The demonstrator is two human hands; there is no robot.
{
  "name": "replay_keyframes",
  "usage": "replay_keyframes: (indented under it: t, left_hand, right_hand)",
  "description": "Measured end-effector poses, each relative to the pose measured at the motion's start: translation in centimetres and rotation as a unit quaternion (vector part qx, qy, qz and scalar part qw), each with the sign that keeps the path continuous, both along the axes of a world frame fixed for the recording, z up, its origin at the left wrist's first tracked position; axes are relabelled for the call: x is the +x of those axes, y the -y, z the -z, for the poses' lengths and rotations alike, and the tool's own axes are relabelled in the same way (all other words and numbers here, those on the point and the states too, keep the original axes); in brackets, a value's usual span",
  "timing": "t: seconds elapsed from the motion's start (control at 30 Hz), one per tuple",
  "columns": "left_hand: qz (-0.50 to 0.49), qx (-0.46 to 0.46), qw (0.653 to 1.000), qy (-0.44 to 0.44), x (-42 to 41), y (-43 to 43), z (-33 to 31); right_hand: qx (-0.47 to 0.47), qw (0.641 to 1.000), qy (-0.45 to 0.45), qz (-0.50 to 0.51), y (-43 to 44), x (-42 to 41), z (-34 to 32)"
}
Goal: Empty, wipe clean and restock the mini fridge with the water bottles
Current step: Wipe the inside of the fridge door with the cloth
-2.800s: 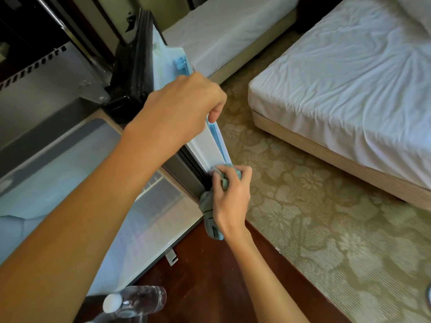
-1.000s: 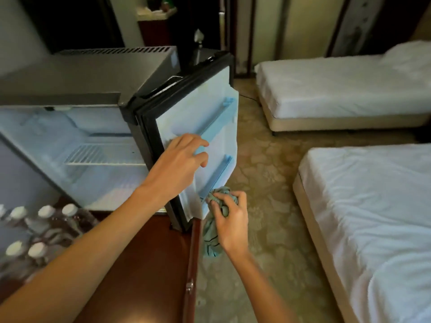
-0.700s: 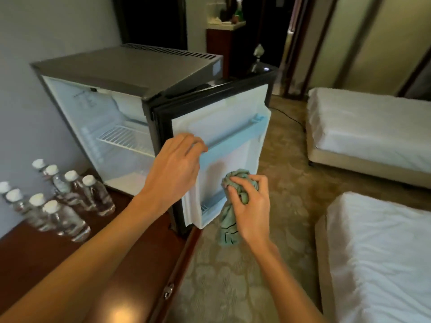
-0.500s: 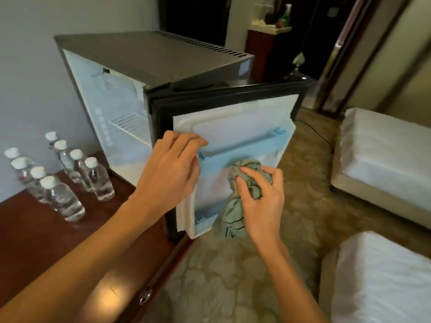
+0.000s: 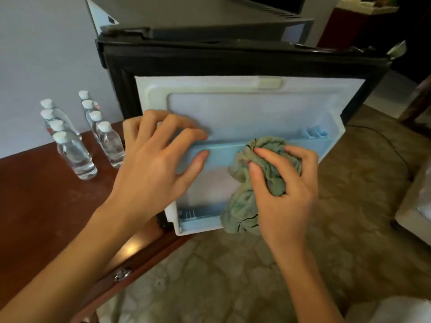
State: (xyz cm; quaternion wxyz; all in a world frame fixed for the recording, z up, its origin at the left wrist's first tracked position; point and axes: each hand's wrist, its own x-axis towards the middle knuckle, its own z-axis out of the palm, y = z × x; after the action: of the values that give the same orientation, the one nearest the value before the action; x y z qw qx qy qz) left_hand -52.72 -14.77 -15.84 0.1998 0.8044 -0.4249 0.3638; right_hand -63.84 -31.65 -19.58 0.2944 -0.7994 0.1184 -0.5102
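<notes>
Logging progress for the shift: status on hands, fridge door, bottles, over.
Left hand holds door shelf rail. Right hand grips cloth against that rail. Water bottles out on the desk. Nothing in the way.

Eight water bottles [image 5: 77, 157] stand on one wooden desk [image 5: 42, 206], each with one white cap, in two rows of four. There is one mini fridge [image 5: 210, 22] with one open door [image 5: 245, 108]. The door liner carries two pale blue rails, one upper rail [image 5: 221, 152] and one lower rail [image 5: 200, 212]. One green cloth [image 5: 247, 206] is present. Two bare hands show: one left hand [image 5: 149, 164] and one right hand [image 5: 284, 190]. The desk front has one metal drawer pull [image 5: 121, 275]. One dark cable [image 5: 382, 137] crosses the one patterned carpet [image 5: 233, 276].
</notes>
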Motion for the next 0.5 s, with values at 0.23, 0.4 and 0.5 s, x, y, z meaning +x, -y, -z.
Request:
replay_keyframes:
  t: [0.23,0.4,0.5]
  left_hand:
    - [-0.082,0.023,0.996,-0.025,-2.3,0.3,0.7]
    - [-0.084,0.021,0.995,-0.058,-2.9,0.6,1.4]
    - [-0.073,0.025,0.994,-0.071,-3.1,0.3,1.6]
  right_hand:
    - [-0.056,0.998,0.024,-0.025,1.3,-0.5,-1.5]
    - [-0.113,0.992,0.046,0.022,4.5,-0.8,-5.3]
    - [-0.106,0.992,0.037,0.051,6.6,-0.8,-6.7]
